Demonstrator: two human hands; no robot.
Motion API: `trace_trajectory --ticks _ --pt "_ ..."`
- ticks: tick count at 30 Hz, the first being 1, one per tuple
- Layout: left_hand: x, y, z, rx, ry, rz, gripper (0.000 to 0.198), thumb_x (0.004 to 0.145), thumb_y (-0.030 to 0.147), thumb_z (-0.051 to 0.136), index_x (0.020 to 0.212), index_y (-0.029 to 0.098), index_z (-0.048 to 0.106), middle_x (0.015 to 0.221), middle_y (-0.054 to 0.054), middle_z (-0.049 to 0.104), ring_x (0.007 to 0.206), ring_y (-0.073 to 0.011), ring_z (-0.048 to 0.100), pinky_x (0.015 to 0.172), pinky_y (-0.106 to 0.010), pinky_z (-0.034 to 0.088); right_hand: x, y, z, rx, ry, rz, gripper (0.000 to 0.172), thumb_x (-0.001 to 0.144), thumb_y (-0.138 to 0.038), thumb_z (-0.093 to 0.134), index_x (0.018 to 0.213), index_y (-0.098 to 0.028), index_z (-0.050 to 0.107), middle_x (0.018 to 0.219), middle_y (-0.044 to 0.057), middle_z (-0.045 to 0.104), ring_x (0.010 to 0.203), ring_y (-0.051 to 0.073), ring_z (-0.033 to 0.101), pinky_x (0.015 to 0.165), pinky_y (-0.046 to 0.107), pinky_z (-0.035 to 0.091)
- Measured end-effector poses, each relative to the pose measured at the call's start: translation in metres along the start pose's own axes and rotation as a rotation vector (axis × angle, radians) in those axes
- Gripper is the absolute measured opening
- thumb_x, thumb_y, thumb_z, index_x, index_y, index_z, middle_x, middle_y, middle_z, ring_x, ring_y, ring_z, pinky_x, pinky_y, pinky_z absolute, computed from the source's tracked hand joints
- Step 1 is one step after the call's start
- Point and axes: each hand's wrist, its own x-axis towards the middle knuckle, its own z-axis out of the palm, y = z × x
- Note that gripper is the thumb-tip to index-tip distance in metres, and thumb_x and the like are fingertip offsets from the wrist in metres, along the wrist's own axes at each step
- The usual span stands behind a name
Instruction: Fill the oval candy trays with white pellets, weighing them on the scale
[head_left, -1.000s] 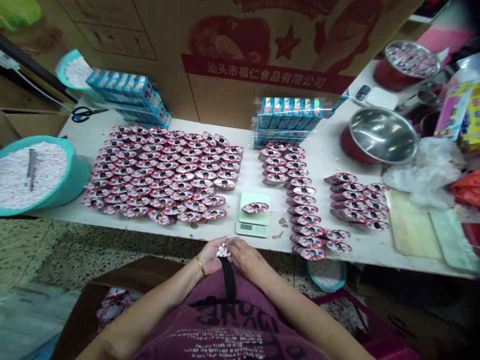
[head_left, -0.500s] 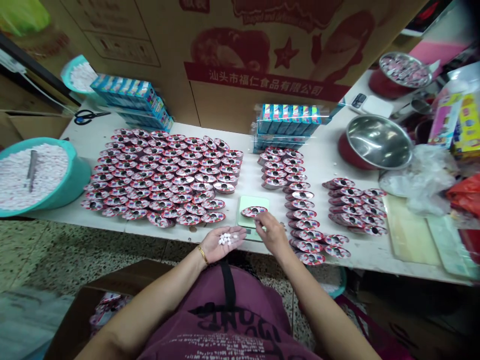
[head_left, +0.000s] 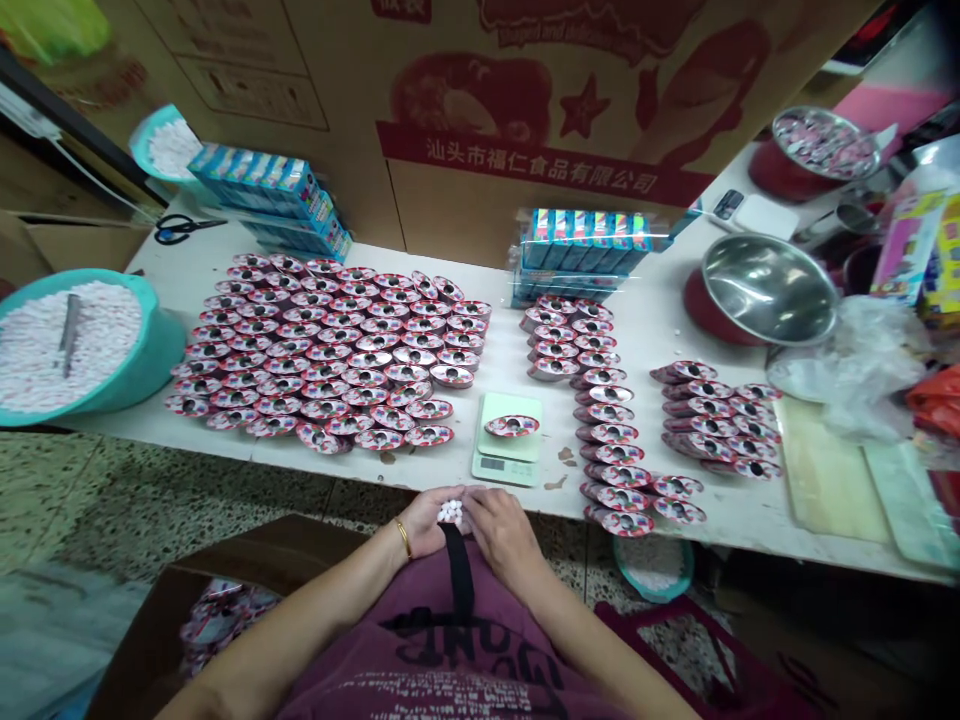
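Observation:
My left hand [head_left: 424, 525] is palm up in front of my waist, cupped round several small white candies [head_left: 450, 513]. Against its fingers rests my right hand [head_left: 504, 535], back upward, its own fingers bent together over the edge of the left palm; whatever they pinch is hidden. Just beyond both hands a pale green kitchen scale [head_left: 506, 470] stands on the table. One red-and-white oval packet [head_left: 512, 426] with an opening in its top sits on the scale's plate. I cannot read the display.
Rows of similar packets [head_left: 337, 350] fill the table's left, with more groups [head_left: 611, 435] to the right. A teal tub [head_left: 150, 340] of white pieces stands far left. Blue boxes [head_left: 585, 240] line the big carton [head_left: 465, 190]; a steel bowl [head_left: 765, 285] is at right.
My right hand has drawn back from the packet on the scale to my left hand. The candies stay in my left palm, which has come slightly nearer to me.

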Motion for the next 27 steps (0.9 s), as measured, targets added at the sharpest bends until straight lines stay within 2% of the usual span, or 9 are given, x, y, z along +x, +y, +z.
trace_trajectory --ticks 4,9,15,21,24,27 --pt "-0.001 -0.003 0.001 -0.003 -0.028 -0.067 0.023 0.076 0.02 0.047 0.09 0.007 0.059 0.071 -0.007 0.062 0.065 -0.0121 0.057 0.068 -0.024 0.04 0.002 -0.003 0.001 -0.03 -0.061 -0.094 0.027 0.083 -0.021 0.037 0.108 -0.018 0.048 0.099 0.008 0.053 0.09 0.018 0.046 0.075 0.033 0.041" --pt "-0.005 -0.003 0.003 -0.02 -0.051 -0.135 0.019 0.076 0.022 0.047 0.081 0.008 0.059 0.063 -0.004 0.06 0.062 -0.0114 0.056 0.066 -0.023 0.039 0.006 0.0 0.002 -0.014 -0.085 -0.17 0.026 0.083 -0.017 0.036 0.106 -0.013 0.048 0.096 0.009 0.052 0.09 0.017 0.046 0.077 0.031 0.041" --pt "-0.005 -0.001 0.008 -0.06 -0.104 -0.089 0.018 0.077 0.02 0.045 0.08 0.007 0.058 0.068 -0.005 0.061 0.066 -0.0113 0.056 0.071 -0.024 0.039 0.009 0.004 0.001 -0.03 -0.096 -0.202 0.026 0.081 -0.014 0.039 0.106 -0.012 0.047 0.1 0.009 0.052 0.094 0.018 0.044 0.081 0.031 0.041" --pt "0.006 0.006 0.019 -0.023 -0.145 -0.083 0.018 0.076 0.021 0.045 0.076 0.007 0.057 0.068 -0.006 0.061 0.068 -0.0132 0.058 0.075 -0.028 0.039 0.021 0.012 -0.015 -0.037 -0.09 -0.205 0.023 0.079 -0.015 0.042 0.099 -0.014 0.052 0.093 0.008 0.055 0.083 0.017 0.047 0.069 0.029 0.046" --pt "0.01 0.009 0.023 -0.028 -0.185 -0.063 0.02 0.077 0.021 0.043 0.077 0.006 0.057 0.069 -0.007 0.062 0.069 -0.0136 0.058 0.079 -0.029 0.039 0.022 0.02 -0.022 0.003 -0.034 -0.212 0.024 0.08 -0.016 0.041 0.101 -0.015 0.052 0.091 0.008 0.055 0.083 0.017 0.048 0.07 0.029 0.046" --pt "0.011 0.014 0.025 -0.001 -0.208 -0.039 0.025 0.077 0.02 0.042 0.087 0.003 0.057 0.082 -0.012 0.063 0.084 -0.0175 0.057 0.086 -0.032 0.036 0.03 0.039 -0.029 0.078 0.174 -0.115 0.021 0.08 -0.017 0.04 0.097 -0.018 0.053 0.087 0.006 0.054 0.083 0.016 0.05 0.073 0.029 0.045"
